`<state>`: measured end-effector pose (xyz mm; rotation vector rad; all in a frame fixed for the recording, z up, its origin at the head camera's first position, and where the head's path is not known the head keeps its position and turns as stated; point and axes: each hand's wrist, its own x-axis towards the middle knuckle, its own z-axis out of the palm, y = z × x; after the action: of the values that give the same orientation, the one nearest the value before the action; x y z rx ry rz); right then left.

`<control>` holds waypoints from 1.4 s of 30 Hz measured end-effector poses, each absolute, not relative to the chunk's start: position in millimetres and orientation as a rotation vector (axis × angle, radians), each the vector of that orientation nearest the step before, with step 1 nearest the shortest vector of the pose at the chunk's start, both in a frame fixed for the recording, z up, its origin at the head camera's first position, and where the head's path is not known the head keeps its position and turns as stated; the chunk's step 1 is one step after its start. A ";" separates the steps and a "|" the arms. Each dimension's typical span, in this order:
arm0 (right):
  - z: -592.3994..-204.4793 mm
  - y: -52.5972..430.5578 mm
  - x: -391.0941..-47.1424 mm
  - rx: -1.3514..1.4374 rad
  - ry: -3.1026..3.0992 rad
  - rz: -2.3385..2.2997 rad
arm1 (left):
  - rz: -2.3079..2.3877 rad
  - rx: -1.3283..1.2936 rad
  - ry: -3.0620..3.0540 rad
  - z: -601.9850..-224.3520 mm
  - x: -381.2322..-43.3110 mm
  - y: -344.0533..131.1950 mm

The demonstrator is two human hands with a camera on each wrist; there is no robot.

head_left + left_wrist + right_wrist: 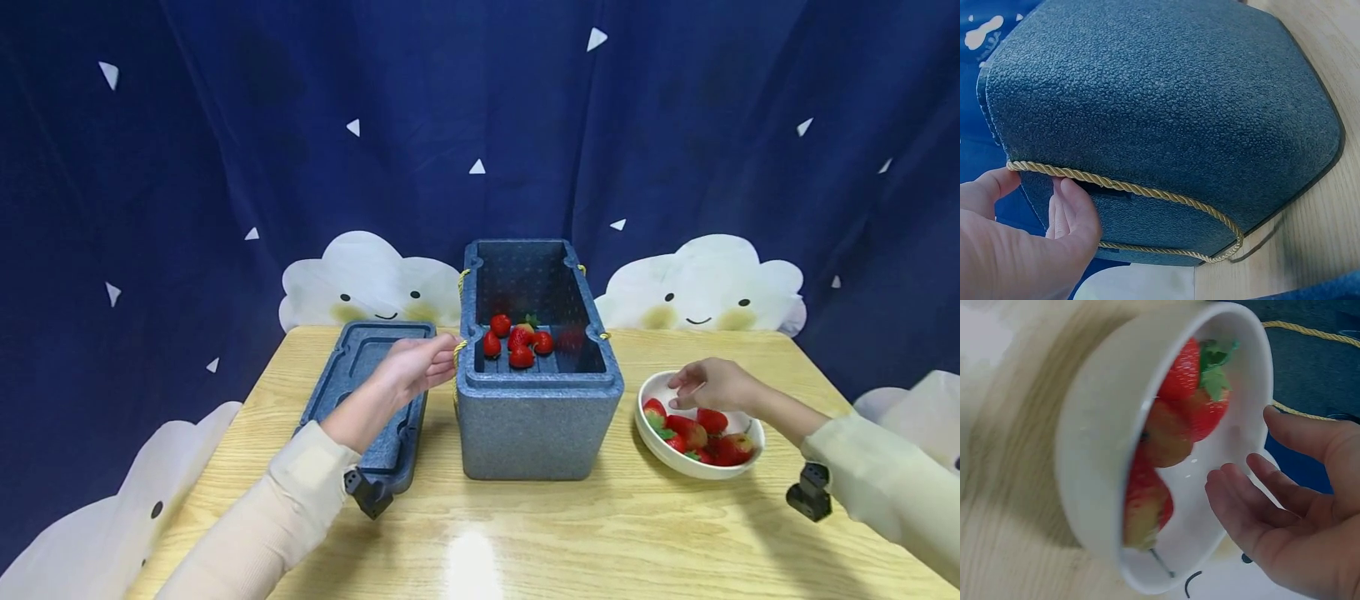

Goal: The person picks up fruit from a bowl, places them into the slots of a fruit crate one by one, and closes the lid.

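Observation:
A deep blue-grey foam box (pixel 534 433) stands open-topped on the table, with several strawberries (pixel 521 337) on its floor. My left hand (pixel 420 365) is at the box's left side, its fingertips (pixel 1079 199) right by the yellow cord (pixel 1166 195) that loops down that wall. To the right, a white bowl (pixel 651 433) holds more strawberries (pixel 686 430), some with green leaves. Over the bowl's far part hovers my right hand (pixel 716 385). Its fingers (pixel 1241 494) are loosely bent, with nothing between them in the right wrist view.
Left of the box lies its blue-grey lid (pixel 352 358), partly beneath my left forearm. All of this is on a light wooden table (pixel 570 533). Behind hangs a dark blue curtain (pixel 420 100) with white triangles and smiling clouds.

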<state>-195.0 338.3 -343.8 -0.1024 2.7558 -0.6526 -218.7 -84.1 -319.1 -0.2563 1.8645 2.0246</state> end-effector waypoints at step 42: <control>-374.8 343.5 -175.1 -0.142 2.875 -0.651 | 2.032 -0.259 1.869 -319.0 -215.2 -82.9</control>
<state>-175.1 343.5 -374.8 -0.1418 2.8752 -0.6507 -215.2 -82.9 -319.0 -0.2592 1.8693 2.0323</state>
